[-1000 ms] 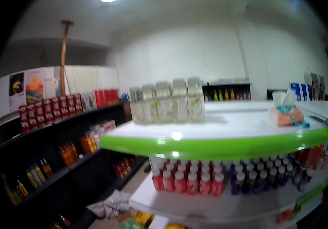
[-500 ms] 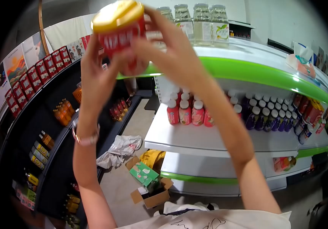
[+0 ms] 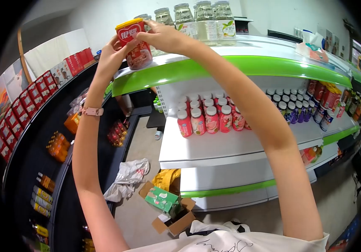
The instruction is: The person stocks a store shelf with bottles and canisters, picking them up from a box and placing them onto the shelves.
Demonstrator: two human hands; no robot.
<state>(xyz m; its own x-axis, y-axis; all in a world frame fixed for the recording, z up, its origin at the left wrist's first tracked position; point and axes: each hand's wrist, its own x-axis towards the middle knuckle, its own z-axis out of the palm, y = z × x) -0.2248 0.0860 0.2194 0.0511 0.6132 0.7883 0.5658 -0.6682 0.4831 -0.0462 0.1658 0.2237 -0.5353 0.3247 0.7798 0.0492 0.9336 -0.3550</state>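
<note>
A red cup-shaped container with a yellow lid stands upright at the left end of the white top shelf, just behind its green edge. My left hand grips its left side. My right hand reaches across from the right, with its fingers on the upper right side of the container. Clear glass jars with pale labels stand in a group right behind and beside my right hand. Whether the base rests fully on the shelf is hard to tell.
Pink bottles and purple bottles line the shelf below. A tissue pack lies at the top right. Dark shelving with red boxes runs along the left. An open carton and a white bag are on the floor.
The red container came into view in both hands, then moved down and became upright at the shelf's left end. The camera view tilted down from the first frame.
</note>
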